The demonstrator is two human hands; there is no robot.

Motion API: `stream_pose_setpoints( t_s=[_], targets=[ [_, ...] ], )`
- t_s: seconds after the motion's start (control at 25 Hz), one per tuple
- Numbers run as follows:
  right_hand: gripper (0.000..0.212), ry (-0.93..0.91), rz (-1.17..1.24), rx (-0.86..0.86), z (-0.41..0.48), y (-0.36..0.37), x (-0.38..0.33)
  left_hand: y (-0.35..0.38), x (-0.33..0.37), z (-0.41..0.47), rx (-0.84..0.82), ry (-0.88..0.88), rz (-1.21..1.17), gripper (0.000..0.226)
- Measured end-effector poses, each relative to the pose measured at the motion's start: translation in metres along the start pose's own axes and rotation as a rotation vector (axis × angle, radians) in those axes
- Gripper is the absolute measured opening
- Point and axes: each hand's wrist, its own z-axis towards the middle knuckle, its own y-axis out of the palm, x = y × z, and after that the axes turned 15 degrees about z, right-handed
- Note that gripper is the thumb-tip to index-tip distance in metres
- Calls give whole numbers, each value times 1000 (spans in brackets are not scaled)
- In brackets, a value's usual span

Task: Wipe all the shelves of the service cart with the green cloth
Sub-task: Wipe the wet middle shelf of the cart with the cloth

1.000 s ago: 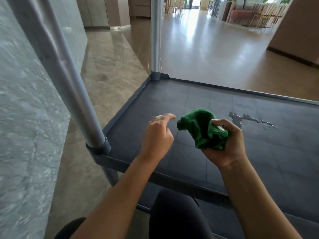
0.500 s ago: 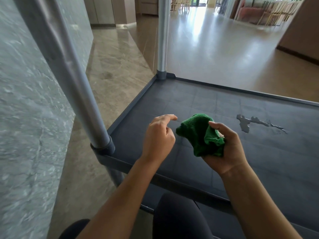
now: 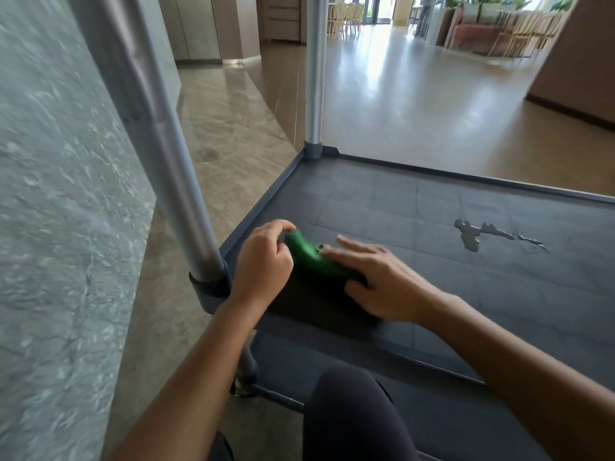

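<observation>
Green cloth at the near-left corner of the cart shelf.
The left hand grips the cloth's far end, fingers curled around it. The right hand rests on the cloth with fingers extended and flat, not gripping. The cloth lies just beside the near post; a liquid puddle sits well apart to the right.
</observation>
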Motion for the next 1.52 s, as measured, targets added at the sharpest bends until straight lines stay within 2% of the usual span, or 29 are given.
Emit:
stream_pose_setpoints(
  t_s=[0.08, 0.24, 0.48, 0.64, 0.76, 0.92, 1.0, 1.36, 1.52],
  targets=[
    [61, -43, -101, -132, -3, 12, 2, -2, -3, -3, -28, 47, 74, 42],
    [66, -126, -232, -155, 7, 16, 6, -6, -9, -7, -51, 133, 214, 39],
    [48, -187, -67, -250, 10, 24, 4, -2, -13, -12, -63, 131, 258, 39],
    [46, -299, 37, -333, -8, 24, -3, 2, -13, -12, -78, 128, 261, 38],
    [48, -303, 112, -335, -9, 24, -2, 6, -15, -11, -154, 100, 270, 35],
    [54, -317, 118, -313, 7, 20, 15, 14, -17, -10, -362, 92, 324, 56],
    [57, -280, 121, -272, 24, 15, 31, 15, -19, -11, -404, 95, 333, 63],
    [49, 158, 23, 133, 126, -20, 124, 21, -15, -16, -313, 127, 349, 57],
    [47, 155, 26, 171, 121, -17, 126, 20, -9, -16, -182, 67, 265, 49]
  ],
)
